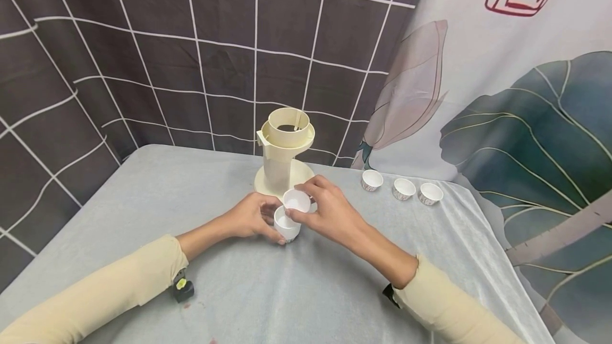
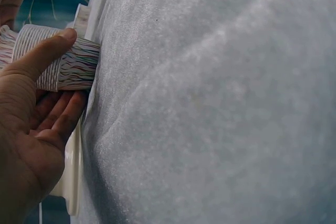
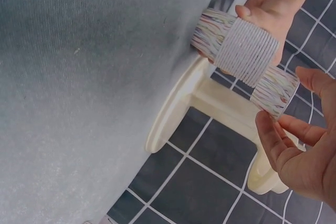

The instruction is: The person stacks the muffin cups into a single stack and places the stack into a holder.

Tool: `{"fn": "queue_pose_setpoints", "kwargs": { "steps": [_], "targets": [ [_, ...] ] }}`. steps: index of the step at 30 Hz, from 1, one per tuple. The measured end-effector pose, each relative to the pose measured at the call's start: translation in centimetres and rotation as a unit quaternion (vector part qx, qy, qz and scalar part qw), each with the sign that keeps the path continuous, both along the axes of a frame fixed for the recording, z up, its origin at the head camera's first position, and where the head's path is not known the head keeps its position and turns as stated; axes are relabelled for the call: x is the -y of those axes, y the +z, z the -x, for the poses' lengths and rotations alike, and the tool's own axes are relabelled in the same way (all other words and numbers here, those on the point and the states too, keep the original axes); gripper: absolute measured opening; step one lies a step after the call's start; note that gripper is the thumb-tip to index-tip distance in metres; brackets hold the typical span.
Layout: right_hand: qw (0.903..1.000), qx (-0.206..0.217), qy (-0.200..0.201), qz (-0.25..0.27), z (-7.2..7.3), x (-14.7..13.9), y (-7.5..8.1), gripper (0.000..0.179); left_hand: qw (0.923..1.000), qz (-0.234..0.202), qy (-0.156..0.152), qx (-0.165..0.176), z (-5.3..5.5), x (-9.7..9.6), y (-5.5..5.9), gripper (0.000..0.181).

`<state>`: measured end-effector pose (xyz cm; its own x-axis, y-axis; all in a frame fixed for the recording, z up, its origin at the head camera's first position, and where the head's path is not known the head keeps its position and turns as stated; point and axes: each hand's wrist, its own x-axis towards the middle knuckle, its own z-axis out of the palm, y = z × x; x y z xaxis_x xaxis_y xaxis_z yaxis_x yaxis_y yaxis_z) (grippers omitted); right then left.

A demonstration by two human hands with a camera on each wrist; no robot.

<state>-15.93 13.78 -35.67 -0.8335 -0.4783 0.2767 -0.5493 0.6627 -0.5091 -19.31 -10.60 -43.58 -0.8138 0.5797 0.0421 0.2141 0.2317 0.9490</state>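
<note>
My left hand [image 1: 249,216] grips a stack of white paper cups [image 1: 287,232], thumb on one side and fingers on the other. In the left wrist view the nested rims and coloured squiggly lines of the stack [image 2: 77,66] show, its base close to the cloth. Between thumb and fingers, my right hand [image 1: 337,211] pinches a single paper cup [image 1: 297,200] at the top of the stack. The right wrist view shows this cup [image 3: 275,92] overlapping the stack's open end [image 3: 247,51], printed with similar lines.
Just behind the hands stands a cream plastic device [image 1: 277,169] with a round base and an open ring top holding a thin stick. Three paper cups [image 1: 404,189] stand in a row at the back right. Grey cloth [image 1: 229,291] covers the table; a tiled-pattern curtain [image 1: 224,62] hangs behind.
</note>
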Motion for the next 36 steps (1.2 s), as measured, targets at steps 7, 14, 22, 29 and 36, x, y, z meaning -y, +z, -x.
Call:
{"fn": "queue_pose_setpoints", "kwargs": {
  "steps": [7,14,22,29,36],
  "targets": [
    [1.0000,0.006,0.001,0.000,-0.2,0.1,0.0,0.053,1.0000,0.001,-0.001,0.003,0.0,0.0,-0.1,0.052],
    [0.9999,0.012,0.008,0.004,-0.4,0.5,-0.2,0.051,0.9999,-0.005,-0.006,0.010,0.1,0.1,-0.1,0.062],
    [0.9997,0.012,0.020,0.001,-0.6,0.9,-0.5,0.051,0.9996,-0.022,-0.018,0.008,0.0,0.1,-0.1,0.061],
    [0.9993,0.029,0.021,-0.015,-0.6,0.9,-0.8,0.055,0.9999,-0.008,-0.012,0.009,0.1,0.1,0.0,0.059],
    [0.9982,0.048,0.025,-0.028,-0.6,0.8,-1.3,0.055,0.9999,-0.003,-0.010,0.006,0.1,0.1,0.0,0.053]
  ]
}}
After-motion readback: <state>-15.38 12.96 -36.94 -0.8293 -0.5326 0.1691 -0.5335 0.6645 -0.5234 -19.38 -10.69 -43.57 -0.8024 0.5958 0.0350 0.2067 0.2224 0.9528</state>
